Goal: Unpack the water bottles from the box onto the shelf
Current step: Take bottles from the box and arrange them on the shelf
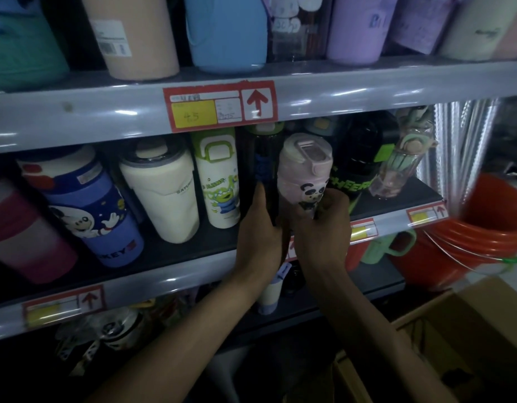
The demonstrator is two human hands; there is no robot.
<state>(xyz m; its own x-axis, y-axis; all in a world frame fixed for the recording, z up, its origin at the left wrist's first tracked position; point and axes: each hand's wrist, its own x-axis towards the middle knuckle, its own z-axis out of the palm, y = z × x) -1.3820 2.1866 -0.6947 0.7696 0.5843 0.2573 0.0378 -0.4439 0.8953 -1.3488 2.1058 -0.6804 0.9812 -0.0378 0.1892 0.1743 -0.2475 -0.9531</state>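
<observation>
Cardboard box [454, 330] sits at the lower right, its contents too dark to make out, as two bare forearms reach up from it to the middle shelf [193, 266]. The right hand [321, 228] grips the lower body of a pink panda bottle [305, 170], fingers curled round it. The bottle stands upright at the shelf's front, its base hidden by the hand. The left hand [260, 225] lies against a dark bottle [264, 164] just beside it, thumb up its side; whether its fingers close round it cannot be told. The step in hand is likely seating the pink bottle in the gap between the dark bottle and a black bottle with green lettering [359, 170]. It calls for holding the neighbour back, lowering the base flat, panda facing out, and letting go only once it stands. Behind, a white alien-print bottle [219, 181] fills the row.
</observation>
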